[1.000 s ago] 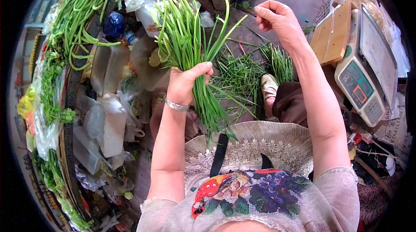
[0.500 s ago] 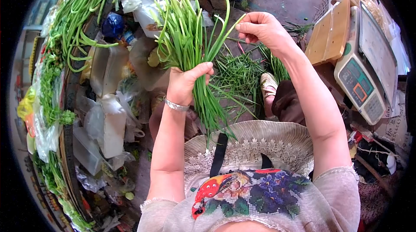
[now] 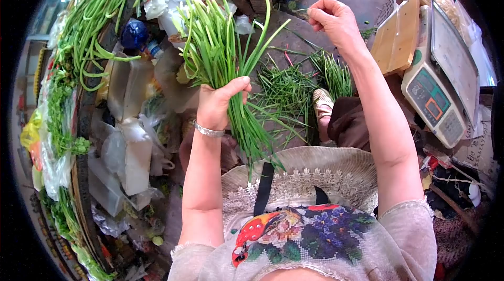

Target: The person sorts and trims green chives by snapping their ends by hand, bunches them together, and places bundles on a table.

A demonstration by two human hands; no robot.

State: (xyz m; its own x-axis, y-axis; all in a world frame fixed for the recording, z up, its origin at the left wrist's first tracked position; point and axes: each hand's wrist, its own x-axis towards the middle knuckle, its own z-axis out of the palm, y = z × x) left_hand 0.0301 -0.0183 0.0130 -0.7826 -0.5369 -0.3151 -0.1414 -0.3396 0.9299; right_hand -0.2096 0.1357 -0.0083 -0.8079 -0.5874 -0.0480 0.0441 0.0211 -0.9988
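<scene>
My left hand [image 3: 216,103] is wrapped round a thick bunch of garlic chives [image 3: 214,52]. Pale cut stalk ends point up and away from me, and the dark leaves hang down toward my lap. Up and to the right, apart from the bunch, my right hand [image 3: 334,22] pinches a thin greenish strip [image 3: 302,10] between thumb and fingers. Below it on the ground lie a heap of loose chive leaves [image 3: 286,89] and another chive bunch [image 3: 335,75] beside my shoe.
At the right stands a digital scale [image 3: 433,92] next to a wooden board [image 3: 399,37]. Along the left, a stall edge carries long green bean-like stalks [image 3: 97,10] and leafy herbs [image 3: 60,128]. Plastic bags and white containers [image 3: 135,155] clutter the space beside my left arm.
My right hand has moved up and away from the bunch, with the thin strip in its fingers. My left hand and the chives have shifted slightly left.
</scene>
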